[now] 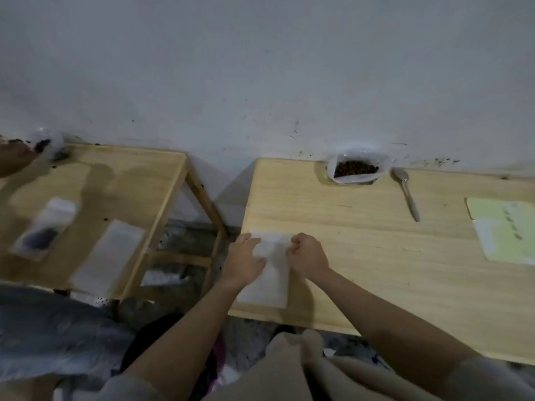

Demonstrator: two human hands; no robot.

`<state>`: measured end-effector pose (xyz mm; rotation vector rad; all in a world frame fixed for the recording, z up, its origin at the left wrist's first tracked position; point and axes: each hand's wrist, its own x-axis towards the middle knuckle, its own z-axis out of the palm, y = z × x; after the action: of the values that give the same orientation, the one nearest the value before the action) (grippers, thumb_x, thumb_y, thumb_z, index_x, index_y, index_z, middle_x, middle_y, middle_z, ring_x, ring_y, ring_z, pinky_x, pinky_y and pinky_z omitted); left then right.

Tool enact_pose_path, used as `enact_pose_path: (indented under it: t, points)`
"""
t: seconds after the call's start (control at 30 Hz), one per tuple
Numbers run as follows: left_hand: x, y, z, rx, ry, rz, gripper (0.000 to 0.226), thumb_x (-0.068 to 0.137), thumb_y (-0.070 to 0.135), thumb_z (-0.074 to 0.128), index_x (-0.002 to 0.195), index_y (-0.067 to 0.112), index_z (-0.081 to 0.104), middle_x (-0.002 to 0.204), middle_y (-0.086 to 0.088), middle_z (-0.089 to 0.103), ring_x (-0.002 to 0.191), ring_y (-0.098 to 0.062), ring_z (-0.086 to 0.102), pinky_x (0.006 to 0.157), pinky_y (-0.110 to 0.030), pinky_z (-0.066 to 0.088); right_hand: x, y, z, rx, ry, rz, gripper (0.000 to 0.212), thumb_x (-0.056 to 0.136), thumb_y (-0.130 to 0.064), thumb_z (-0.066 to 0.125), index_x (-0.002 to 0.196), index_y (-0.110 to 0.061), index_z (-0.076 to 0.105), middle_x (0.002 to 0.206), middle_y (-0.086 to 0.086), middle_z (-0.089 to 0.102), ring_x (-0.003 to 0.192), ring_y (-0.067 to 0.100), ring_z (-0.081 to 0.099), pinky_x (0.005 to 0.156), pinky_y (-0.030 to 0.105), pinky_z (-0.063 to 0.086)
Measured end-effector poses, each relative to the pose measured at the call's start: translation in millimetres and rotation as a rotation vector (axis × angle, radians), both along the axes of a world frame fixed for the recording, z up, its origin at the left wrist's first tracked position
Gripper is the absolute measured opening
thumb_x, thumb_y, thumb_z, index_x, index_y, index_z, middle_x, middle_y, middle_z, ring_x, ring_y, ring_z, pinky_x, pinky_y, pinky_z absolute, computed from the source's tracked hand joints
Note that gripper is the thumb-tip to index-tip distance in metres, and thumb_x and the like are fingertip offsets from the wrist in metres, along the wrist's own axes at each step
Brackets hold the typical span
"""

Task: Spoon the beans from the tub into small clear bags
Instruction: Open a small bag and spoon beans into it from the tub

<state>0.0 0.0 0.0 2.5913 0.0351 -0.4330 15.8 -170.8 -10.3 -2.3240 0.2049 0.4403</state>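
A small clear bag [269,279] lies flat at the near left corner of the right wooden table [362,235]. My left hand [244,257] rests on the bag's left side with fingers spread flat. My right hand [307,254] pinches the bag's upper right edge with curled fingers. The tub of dark beans [355,168] stands at the table's far edge by the wall. A metal spoon [406,193] lies on the table just right of the tub, with no hand on it.
A pale green sheet [503,230] lies at the right edge. A second wooden table [115,180] on the left carries a bag with beans [43,230], an empty bag [110,256] and another person's hand [14,157] holding a bag. A gap separates the tables.
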Motion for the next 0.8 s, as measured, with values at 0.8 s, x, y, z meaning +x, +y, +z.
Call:
enact_pose_path:
  t: [0.8]
  points:
    - [-6.9,-3.0,-21.3,0.066,-0.051,-0.010,0.053,0.083,0.035,0.063,0.133,0.026,0.048,0.149,0.002,0.028,0.127,-0.028,0.034,0.096,-0.039,0.044,-8.8,32.6,-1.2,0.107,0.009,-0.312,0.052,0.071,-0.019,0.068,0.118,-0.007,0.049,0.112,0.010,0.052,0.101,0.029,0.055,0.078,0.039,0.052]
